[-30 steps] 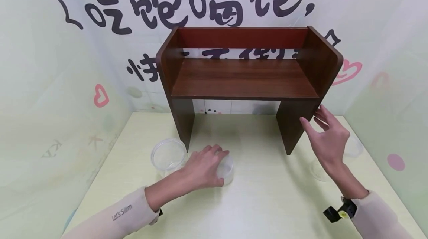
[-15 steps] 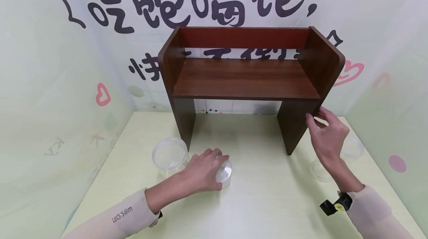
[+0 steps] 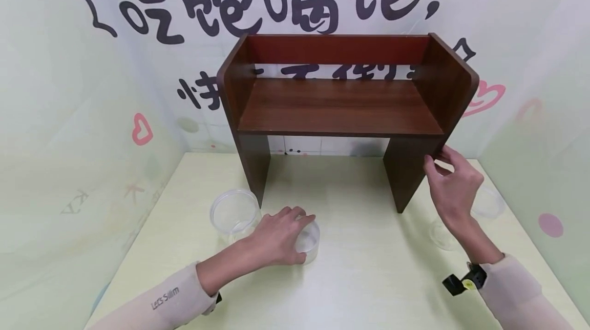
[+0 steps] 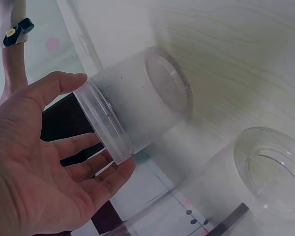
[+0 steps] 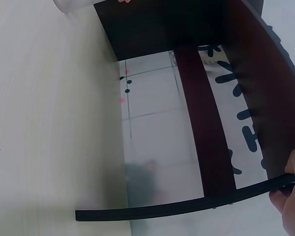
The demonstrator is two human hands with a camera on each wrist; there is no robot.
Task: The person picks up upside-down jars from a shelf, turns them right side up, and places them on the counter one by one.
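Note:
A clear round jar with a ridged clear rim (image 4: pixel 105 123) is in my left hand (image 3: pixel 276 238), low on the table before the shelf. Thumb and fingers wrap that jar (image 4: pixel 142 93) around its rim end in the left wrist view. My right hand (image 3: pixel 454 189) pinches the front edge of the right side panel on a dark brown wooden shelf (image 3: pixel 338 107). In the right wrist view the thumb and fingers lie on either side of this panel edge (image 5: pixel 187 208). The shelf stands upright at the back of the table.
Another clear jar (image 3: pixel 234 211) stands beside the shelf's left leg, partly behind my left forearm. To the right, a further clear container (image 3: pixel 488 203) is partly hidden by my right hand. A printed backdrop (image 3: pixel 101 115) surrounds the pale table (image 3: pixel 359 279).
My right thumb and fingers have come together on the shelf's side panel from a wider spread. The left hand, still around the jar, has moved only slightly.

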